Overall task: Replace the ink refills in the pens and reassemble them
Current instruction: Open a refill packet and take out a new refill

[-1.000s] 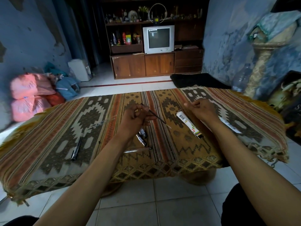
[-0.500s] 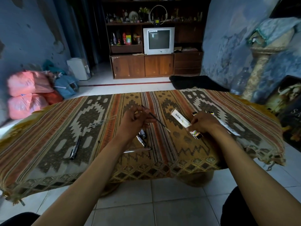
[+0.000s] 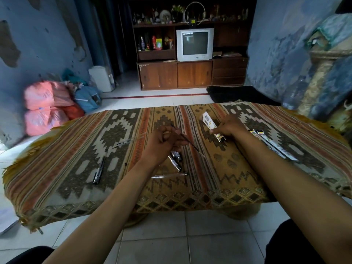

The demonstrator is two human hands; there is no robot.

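Left fingers (image 3: 167, 135) pinch a thin refill (image 3: 187, 142) above the table (image 3: 76, 149), right fingers (image 3: 216, 132) seemingly pinch the refill packet (image 3: 209, 121); fitting it next needs the clear barrel (image 3: 169, 175).

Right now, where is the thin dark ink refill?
In the head view, the thin dark ink refill is centre, pinched in the left hand, above the small metal pen parts.

Thin dark refill (image 3: 187, 141) tilted; black pen (image 3: 99, 170) flat leftward.
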